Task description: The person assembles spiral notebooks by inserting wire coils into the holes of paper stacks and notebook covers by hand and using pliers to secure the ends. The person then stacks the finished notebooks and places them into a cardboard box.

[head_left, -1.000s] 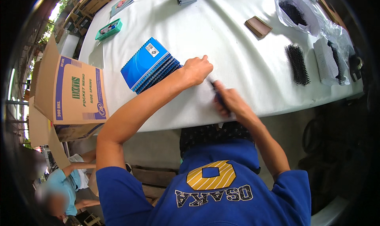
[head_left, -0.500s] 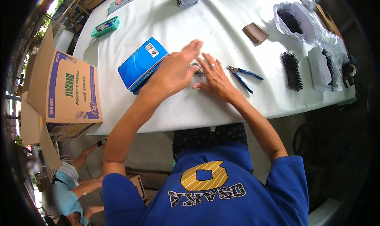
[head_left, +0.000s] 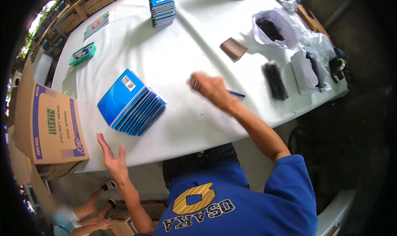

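Note:
My left hand is open, fingers spread, at the table's front edge between the carton and a fanned pile of blue notebooks; it touches neither. The top notebook's cover faces up, and the others show as overlapping edges toward the right. My right hand is over the middle of the table, fingers curled and blurred by motion. Something small with dark stripes shows at its fingertips, too smeared to name. Beside that hand, one blue handle of the pliers shows; the rest is hidden behind the hand.
A carton stands open at the left. Farther back are a green basket and a notebook stack. On the right lie a brown block, black spiral coils and a white bag. A person is at lower left.
My hands have parted: the left has drawn back to the front edge, the right is raised with curled fingers. The notebooks are now more fanned out. The view has turned.

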A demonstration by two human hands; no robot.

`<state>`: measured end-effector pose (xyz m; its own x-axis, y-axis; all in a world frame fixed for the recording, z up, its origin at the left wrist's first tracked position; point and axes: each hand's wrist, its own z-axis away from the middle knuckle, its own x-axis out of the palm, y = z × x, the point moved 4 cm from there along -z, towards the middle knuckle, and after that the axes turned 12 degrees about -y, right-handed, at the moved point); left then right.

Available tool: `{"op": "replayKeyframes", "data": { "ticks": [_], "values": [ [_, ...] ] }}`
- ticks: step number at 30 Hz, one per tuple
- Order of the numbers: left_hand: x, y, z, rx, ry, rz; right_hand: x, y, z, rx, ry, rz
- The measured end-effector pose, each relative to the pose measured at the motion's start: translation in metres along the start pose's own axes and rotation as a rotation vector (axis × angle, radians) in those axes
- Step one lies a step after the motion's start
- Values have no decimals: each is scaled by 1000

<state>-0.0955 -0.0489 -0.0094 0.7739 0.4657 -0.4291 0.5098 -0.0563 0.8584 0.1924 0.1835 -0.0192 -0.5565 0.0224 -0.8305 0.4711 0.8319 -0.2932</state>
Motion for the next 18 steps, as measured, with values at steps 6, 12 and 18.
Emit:
{"op": "replayKeyframes", "data": {
  "ticks": [6, 12, 18],
  "values": [
    [53, -53, 11, -184, -182, -250, -167, 194, -31, 465, 622, 551],
    [82, -72, -9, -152, -158, -589, -229, 327, 5, 978, 260, 604],
    [55, -73, -13, -210, -167, -619, -157, 204, -18, 413, 87, 364]
  ]
}}
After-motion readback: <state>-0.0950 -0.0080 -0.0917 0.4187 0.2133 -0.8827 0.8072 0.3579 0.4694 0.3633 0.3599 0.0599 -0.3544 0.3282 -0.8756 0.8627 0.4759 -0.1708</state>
